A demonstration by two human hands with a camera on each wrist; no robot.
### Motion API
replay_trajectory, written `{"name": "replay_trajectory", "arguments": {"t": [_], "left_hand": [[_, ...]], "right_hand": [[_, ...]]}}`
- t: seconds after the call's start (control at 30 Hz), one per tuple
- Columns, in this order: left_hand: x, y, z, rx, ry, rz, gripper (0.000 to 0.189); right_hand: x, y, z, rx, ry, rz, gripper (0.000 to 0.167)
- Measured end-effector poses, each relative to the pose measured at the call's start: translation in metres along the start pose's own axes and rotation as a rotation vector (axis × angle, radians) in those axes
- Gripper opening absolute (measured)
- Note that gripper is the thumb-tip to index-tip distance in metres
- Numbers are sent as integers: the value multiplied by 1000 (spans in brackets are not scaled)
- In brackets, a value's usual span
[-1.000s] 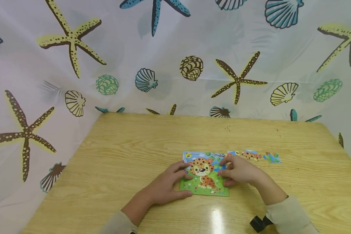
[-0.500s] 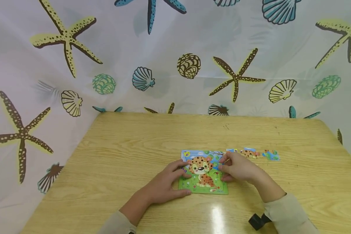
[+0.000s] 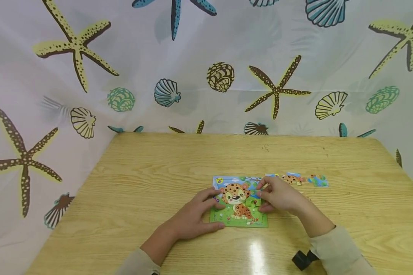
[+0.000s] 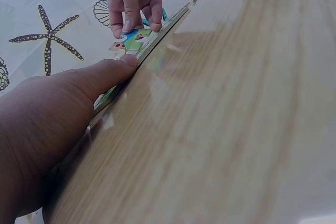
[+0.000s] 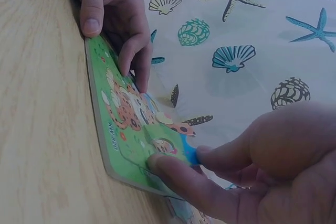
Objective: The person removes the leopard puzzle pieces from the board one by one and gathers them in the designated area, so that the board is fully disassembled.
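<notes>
A puzzle board point(image 3: 222, 217) showing a cartoon leopard cub on green grass lies on the table. My left hand point(image 3: 194, 215) rests on its left side, fingers spread on the picture and thumb at the near left corner. Over the board's right side, my right hand point(image 3: 281, 195) pinches a green and blue puzzle piece point(image 5: 170, 142) between thumb and fingertips. In the right wrist view that piece is tilted and overlaps the picture, part of it standing clear of the surface. The left wrist view shows the same puzzle piece point(image 4: 137, 38) under the right fingertips.
Behind the right hand lie several loose puzzle pieces, among them a leopard-spotted piece point(image 3: 293, 179) and a blue-green piece point(image 3: 319, 181). A black object point(image 3: 301, 260) is by the right sleeve. A shell-and-starfish curtain point(image 3: 192, 57) borders the wooden table point(image 3: 151, 164).
The right-hand fingers shift slightly on the right side of the board, and the green and blue puzzle piece now shows tilted there. My left hand stays on the board.
</notes>
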State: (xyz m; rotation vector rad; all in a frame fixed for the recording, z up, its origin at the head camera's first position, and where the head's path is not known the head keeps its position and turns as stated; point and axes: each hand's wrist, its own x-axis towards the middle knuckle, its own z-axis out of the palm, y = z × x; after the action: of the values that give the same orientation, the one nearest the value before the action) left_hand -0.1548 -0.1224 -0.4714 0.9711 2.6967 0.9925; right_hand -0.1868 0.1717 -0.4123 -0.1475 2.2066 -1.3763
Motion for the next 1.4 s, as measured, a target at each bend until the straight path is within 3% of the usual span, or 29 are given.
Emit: {"name": "replay_trajectory", "arguments": {"t": [0.23,0.57,0.83,1.13,1.4], "left_hand": [[2,-1,-2,22,-3,-10,45],[6,3,-1,0,-8,-15,44],[4,7,-1,0,-15,-55,47],[3,1,2,5,20,-36,45],[4,1,4,-9,8,-48,47]], "right_hand": [[2,2,-10,16,-37,-34,17],[-6,7,-36,-87,-59,-110,20],[-7,11,-54,-90,-64,-89,22],[-10,19,-83,-98,-45,-60,27],[-21,35,-114,-67,-19,-21,31]]}}
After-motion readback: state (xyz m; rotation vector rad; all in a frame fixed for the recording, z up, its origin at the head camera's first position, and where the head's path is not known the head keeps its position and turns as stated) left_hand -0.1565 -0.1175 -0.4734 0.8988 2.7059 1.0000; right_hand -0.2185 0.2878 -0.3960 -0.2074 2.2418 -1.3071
